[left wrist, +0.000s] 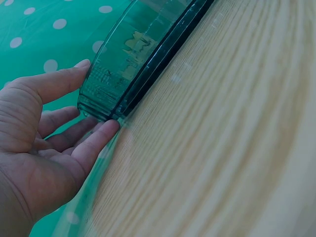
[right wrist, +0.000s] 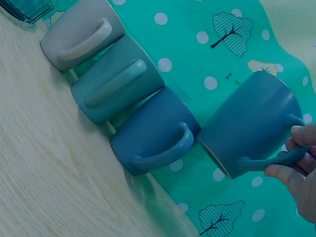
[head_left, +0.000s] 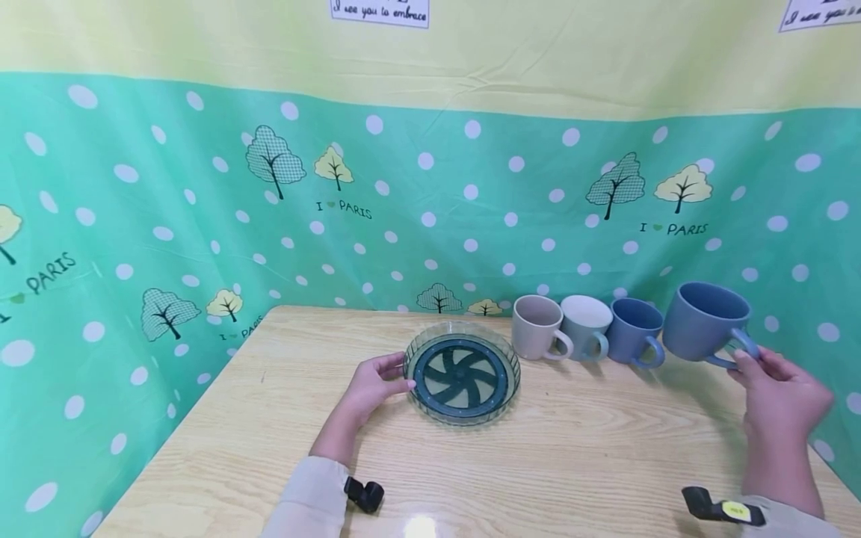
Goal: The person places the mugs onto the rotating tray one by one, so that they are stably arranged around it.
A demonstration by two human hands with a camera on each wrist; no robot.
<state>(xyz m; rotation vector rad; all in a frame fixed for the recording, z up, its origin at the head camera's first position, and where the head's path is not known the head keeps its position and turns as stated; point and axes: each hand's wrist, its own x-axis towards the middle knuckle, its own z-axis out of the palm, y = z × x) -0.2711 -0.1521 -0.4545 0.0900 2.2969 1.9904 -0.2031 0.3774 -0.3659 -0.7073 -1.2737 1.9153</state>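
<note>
My right hand (head_left: 783, 392) grips the handle of a greyish-blue mug (head_left: 702, 321), which is held upright above the table. In the right wrist view, the thumb and fingers close round that handle. To its left, a darker blue mug (head_left: 634, 332), a grey-green mug with a white inside (head_left: 584, 332) and a pinkish-beige mug (head_left: 536, 329) stand in a row, handles towards me. My left hand (head_left: 370, 385) holds the left edge of a round clear green tray (head_left: 464, 415) with a dark swirl-patterned base. Thumb and fingers touch its wall in the left wrist view.
The wooden table (head_left: 572, 463) extends in front of both hands. Behind it hangs a green dotted curtain (head_left: 403, 246) with printed trees, close to the mugs. The tray's right edge lies near the beige mug.
</note>
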